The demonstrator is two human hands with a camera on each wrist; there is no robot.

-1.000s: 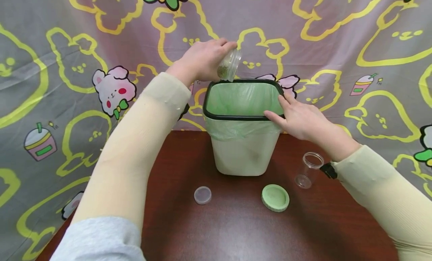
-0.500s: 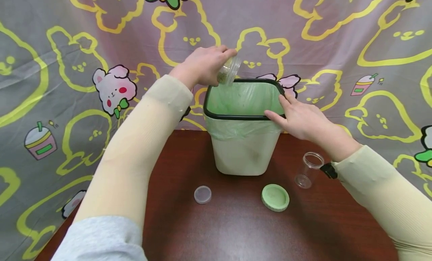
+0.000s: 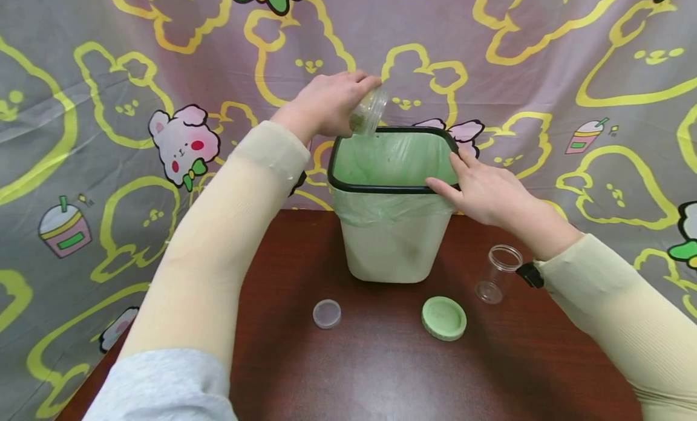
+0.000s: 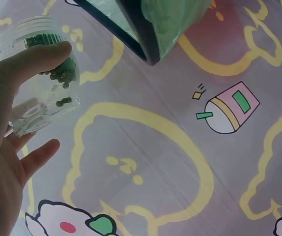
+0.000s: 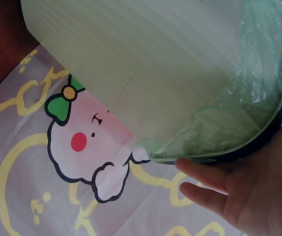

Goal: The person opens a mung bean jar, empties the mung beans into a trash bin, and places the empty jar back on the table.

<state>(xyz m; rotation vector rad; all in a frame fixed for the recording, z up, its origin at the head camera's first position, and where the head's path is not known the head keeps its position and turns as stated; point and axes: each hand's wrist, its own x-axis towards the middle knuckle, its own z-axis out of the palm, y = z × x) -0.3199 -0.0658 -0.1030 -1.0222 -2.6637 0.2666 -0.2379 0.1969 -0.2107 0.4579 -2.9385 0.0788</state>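
Observation:
My left hand [image 3: 329, 100] grips a clear plastic jar [image 3: 371, 109] by its side, tilted over the back left corner of the trash bin [image 3: 394, 245]. Small round green grains [image 4: 65, 73], like mung beans, lie in the jar. A pale green liner bag [image 3: 400, 158] covers the bin's inside and folds over under its black rim [image 3: 381, 188]. At the front right corner my right hand [image 3: 487, 188] holds that rim, its thumb along the front and fingers at the side. In the right wrist view two fingers [image 5: 205, 172] show just outside the rim.
On the brown table [image 3: 376, 372] lie a small clear lid [image 3: 327, 314] and, to its right, a light green lid [image 3: 444, 318]. An open clear jar [image 3: 497, 276] stands near my right wrist. A patterned cloth [image 3: 544, 52] hangs behind the bin.
My left hand with the jar has come down slightly towards the bin's rim. The right hand, the bin and the things on the table have stayed in place.

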